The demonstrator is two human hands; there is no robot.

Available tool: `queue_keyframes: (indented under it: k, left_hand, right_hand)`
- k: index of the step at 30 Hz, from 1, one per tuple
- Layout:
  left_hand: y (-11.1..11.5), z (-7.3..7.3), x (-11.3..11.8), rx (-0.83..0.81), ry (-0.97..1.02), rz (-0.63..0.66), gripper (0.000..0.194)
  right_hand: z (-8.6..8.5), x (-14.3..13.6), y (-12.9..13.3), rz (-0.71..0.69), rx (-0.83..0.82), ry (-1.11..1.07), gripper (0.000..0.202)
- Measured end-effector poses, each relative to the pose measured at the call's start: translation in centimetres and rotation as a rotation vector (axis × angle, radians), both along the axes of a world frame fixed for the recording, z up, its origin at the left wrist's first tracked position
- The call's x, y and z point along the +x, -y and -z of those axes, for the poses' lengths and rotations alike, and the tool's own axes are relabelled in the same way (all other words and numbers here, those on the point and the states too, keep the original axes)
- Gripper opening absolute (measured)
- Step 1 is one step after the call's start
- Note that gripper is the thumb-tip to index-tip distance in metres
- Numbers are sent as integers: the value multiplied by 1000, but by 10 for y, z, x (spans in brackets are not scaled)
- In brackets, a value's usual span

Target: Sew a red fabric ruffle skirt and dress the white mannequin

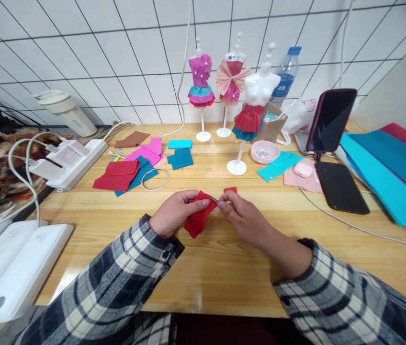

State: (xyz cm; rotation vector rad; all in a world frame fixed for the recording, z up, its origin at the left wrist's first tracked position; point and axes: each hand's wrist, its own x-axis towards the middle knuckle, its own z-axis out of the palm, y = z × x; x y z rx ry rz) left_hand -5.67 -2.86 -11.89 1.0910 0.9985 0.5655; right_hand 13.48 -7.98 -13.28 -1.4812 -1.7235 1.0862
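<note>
My left hand (pixel 176 212) pinches a small piece of red crepe paper (pixel 198 221) between thumb and fingers, and the piece hangs down below the thumb. My right hand (pixel 244 216), just to its right, is closed on a thin pointed tool (pixel 214 199) whose tip meets the paper's top edge. What kind of tool it is cannot be made out. A small red scrap (pixel 230 190) lies behind my right fingers. Beyond the hands stands a white mini mannequin (pixel 260 88) wearing a red and teal skirt (pixel 248 122).
Two dressed mannequins (pixel 200 79) (pixel 232 79) stand by the tiled wall. Coloured paper pieces (pixel 117 175) lie at left, beside a power strip (pixel 77 165). At right are a pink bead bowl (pixel 265 152), phones (pixel 342 187), a cable and large paper sheets (pixel 389 172).
</note>
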Motion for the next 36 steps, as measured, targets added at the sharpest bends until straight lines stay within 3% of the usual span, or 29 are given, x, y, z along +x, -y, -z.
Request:
queue_keyframes:
  k: [12,21,36]
  left_hand:
    - [0,-2,1,17,-5,1,37]
    - [4,-5,3,72,-138,49,41]
    - [4,-5,4,57,-95,53,42]
  right_hand:
    - [-1,0,0,-9,-1,17,30]
    - [-1,-3,2,-6,-8,17,29]
    - [-3,-6,5,12,-22,-2,26]
